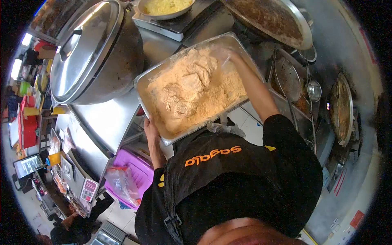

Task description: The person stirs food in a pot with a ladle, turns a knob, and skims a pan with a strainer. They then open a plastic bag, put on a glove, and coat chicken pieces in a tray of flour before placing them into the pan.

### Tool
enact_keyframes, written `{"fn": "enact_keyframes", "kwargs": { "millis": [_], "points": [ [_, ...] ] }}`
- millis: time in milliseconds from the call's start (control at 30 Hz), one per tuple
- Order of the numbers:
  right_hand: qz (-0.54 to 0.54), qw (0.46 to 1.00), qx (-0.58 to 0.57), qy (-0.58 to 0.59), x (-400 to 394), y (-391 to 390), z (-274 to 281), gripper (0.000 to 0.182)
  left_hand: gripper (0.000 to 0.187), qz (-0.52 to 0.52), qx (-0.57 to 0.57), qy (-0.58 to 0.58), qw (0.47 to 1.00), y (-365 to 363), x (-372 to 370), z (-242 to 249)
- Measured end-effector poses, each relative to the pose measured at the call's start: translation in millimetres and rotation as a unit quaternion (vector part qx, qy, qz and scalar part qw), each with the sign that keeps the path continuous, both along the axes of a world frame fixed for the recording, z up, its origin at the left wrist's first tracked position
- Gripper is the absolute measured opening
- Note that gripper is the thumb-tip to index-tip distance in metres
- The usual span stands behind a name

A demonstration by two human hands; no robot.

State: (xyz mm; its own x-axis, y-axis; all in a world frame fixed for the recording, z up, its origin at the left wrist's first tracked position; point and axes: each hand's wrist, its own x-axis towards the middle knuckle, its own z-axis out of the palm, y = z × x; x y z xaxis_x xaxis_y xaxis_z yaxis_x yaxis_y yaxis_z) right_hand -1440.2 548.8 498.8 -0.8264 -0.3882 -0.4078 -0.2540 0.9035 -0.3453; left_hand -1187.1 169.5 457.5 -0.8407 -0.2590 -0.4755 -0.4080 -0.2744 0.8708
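A rectangular metal tray (141, 87) in front of me holds orange-tinted flour (228, 87). Several flour-coated pieces (192, 81) lie heaped in its left and middle part. My left hand (152, 134) grips the tray's near left rim, with its fingers partly behind the edge. Reaching across the tray's right side, my right hand (225, 55) is low over the flour at the far right corner. Motion smears its fingers.
A large lidded pot (122, 61) stands left of the tray. Beyond are a pan of yellow food (163, 10) and a wide dark pan (269, 20). Strainers (288, 73) lie to the right. A purple crate (143, 175) and a scale (87, 190) are lower left. Another person (71, 230) is at bottom left.
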Motion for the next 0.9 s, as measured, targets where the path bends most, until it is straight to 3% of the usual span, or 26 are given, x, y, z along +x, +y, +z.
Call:
{"fn": "enact_keyframes", "kwargs": {
  "millis": [33, 100, 133, 200, 233, 300, 333, 433, 467, 567, 667, 767, 867, 900],
  "points": [
    [0.012, 0.997, -0.079, -0.009, -2, 9, -44, 0.066, 0.029, 0.001, 0.009, 0.009, 1.000, 0, -1, -3],
    [0.109, 0.993, -0.041, 0.025, 6, 3, -52, 0.079, 0.026, 0.008, 0.003, 0.005, 1.000, 4, 0, 8],
    [0.193, 0.976, 0.076, 0.071, 8, -3, -51, 0.086, 0.025, 0.012, 0.001, 0.003, 1.000, 5, -1, 12],
    [0.100, 0.994, -0.025, -0.044, 15, -7, -54, 0.094, 0.023, 0.006, 0.010, 0.015, 1.000, 2, -1, 3],
    [-0.085, 0.947, -0.238, -0.199, 22, -7, -60, 0.096, 0.023, 0.002, 0.015, 0.020, 1.000, 1, -1, -1],
    [-0.237, 0.851, -0.365, -0.294, 31, -5, -59, 0.087, 0.022, 0.010, 0.016, 0.028, 0.999, 4, -1, 2],
    [-0.211, 0.894, -0.302, -0.254, 46, -16, -22, 0.077, 0.022, 0.014, 0.016, 0.032, 0.999, 6, -1, 7],
    [-0.096, 0.974, -0.133, -0.159, 61, -31, 24, 0.078, 0.023, 0.008, -0.024, 0.003, 1.000, 6, -1, 12],
    [-0.053, 0.987, -0.080, -0.132, 65, -32, 24, 0.084, 0.023, 0.012, -0.011, 0.013, 1.000, 6, -2, 11],
    [-0.011, 0.999, -0.045, -0.013, 76, -30, 1, 0.078, 0.024, 0.020, 0.012, 0.026, 0.999, 6, 0, 6],
    [0.006, 0.997, 0.022, -0.067, 93, -28, 32, 0.072, 0.024, 0.020, 0.005, 0.021, 1.000, 5, 0, 3],
    [0.026, 0.999, 0.031, -0.013, 93, 4, 21, 0.068, 0.025, 0.011, 0.008, 0.022, 1.000, 4, -1, 5],
    [-0.073, 0.991, -0.022, -0.113, 86, 32, 44, 0.062, 0.026, 0.020, 0.010, 0.019, 1.000, 8, -1, 12],
    [-0.129, 0.984, -0.083, -0.094, 90, 32, 47, 0.061, 0.026, 0.020, 0.008, 0.019, 1.000, 6, -2, 8]
  ]
}}
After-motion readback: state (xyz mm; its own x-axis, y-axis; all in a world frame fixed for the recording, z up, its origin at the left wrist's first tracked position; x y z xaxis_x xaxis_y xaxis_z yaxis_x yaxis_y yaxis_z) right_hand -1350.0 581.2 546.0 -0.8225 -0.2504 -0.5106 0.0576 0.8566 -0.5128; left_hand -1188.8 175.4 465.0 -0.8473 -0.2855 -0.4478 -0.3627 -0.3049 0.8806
